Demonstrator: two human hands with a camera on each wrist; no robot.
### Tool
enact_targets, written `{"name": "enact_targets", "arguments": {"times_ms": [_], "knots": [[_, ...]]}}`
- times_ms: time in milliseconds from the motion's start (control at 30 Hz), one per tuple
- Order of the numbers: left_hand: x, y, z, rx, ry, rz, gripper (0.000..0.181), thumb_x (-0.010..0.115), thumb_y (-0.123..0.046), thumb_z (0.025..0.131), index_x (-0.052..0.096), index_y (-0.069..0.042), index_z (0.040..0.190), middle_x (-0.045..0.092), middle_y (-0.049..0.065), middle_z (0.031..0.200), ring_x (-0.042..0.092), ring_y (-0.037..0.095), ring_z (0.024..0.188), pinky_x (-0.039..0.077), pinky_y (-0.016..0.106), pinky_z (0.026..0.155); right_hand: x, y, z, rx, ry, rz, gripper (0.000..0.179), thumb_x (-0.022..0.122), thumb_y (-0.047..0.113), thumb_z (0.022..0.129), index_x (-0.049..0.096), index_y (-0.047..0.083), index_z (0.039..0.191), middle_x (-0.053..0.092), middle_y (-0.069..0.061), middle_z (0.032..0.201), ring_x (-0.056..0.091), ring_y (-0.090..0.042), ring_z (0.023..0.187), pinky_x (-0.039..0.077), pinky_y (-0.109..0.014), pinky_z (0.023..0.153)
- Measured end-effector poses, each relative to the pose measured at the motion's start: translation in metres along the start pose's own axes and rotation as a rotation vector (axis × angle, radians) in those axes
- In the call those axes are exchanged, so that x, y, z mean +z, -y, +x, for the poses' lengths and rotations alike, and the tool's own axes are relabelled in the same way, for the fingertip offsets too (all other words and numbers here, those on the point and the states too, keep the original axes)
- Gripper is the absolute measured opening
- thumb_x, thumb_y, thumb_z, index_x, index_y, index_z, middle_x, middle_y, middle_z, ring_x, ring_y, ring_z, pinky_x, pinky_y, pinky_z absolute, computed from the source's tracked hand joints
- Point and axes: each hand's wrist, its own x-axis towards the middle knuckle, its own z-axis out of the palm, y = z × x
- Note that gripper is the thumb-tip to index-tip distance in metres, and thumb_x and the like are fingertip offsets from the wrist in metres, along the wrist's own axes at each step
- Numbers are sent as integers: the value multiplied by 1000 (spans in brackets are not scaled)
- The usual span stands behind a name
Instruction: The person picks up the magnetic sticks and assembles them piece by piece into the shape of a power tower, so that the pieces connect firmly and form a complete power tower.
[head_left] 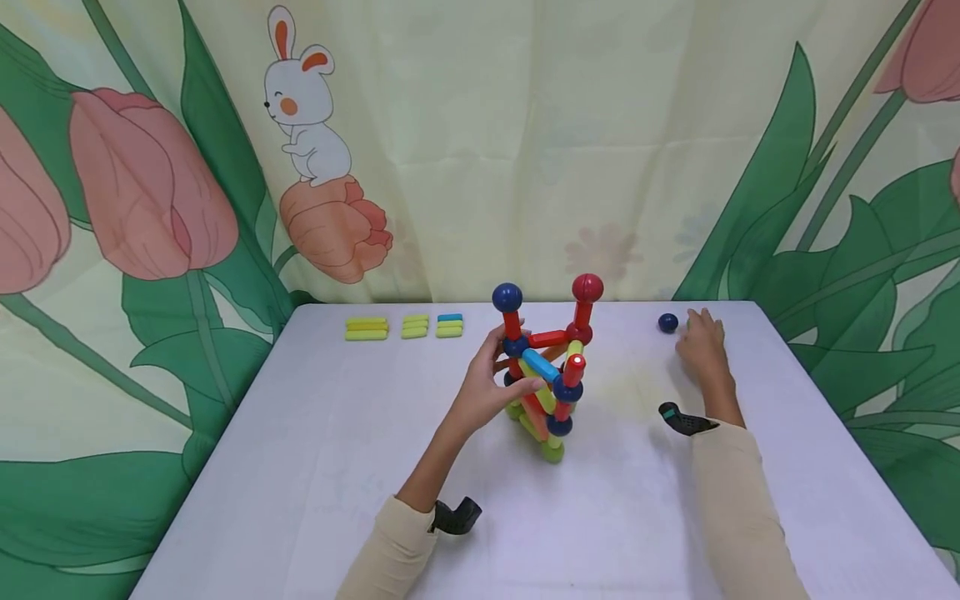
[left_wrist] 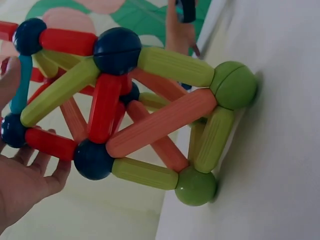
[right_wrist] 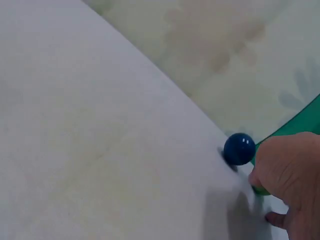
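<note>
A magnetic ball-and-stick tower (head_left: 536, 408) stands upright on the table, with green balls (left_wrist: 196, 186) at its base and dark blue balls higher up. Three red sticks rise from its top: one bears a blue ball (head_left: 507, 297), one a red ball (head_left: 587, 287), and the nearest has a bare end. My left hand (head_left: 483, 379) grips the tower's upper left side, thumb in front and fingers behind. At the far right, my right hand (head_left: 703, 350) reaches down beside a loose dark blue ball (right_wrist: 239, 149). Something green (right_wrist: 260, 191) shows partly under its fingers, thumb apart.
Yellow-green sticks (head_left: 366, 336) lie in small groups at the back left, with a blue stick (head_left: 450, 317) in the rightmost group. A printed curtain (head_left: 480, 167) hangs behind the white table (head_left: 315, 467).
</note>
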Motion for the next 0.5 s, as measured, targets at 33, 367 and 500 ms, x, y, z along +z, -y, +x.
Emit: {"name": "enact_targets", "arguments": {"times_ms": [33,367,500], "knots": [[0,0,1,0,-1,0,75,77,-22,84,37,-20,148,53,3,141,51,21,130,46,44,105,1,-3,0,9,33,-15,58,32,2,93,19,-14,147,5,-38,155,5,-60,141,10,-67,115],[4,-4,-7,-3,-184,35,58,81,-22,80,51,-11,129,63,5,119,60,19,112,53,40,93,8,-8,-1,107,-100,-106,41,42,4,96,47,-10,134,35,-39,137,38,-58,122,36,-64,100],[10,-6,-11,65,-278,120,58,82,-26,79,51,-9,124,63,5,114,59,17,104,52,35,84,13,-9,-7,177,-133,-99,35,47,2,96,52,-12,127,42,-39,126,40,-54,120,38,-60,101]]}}
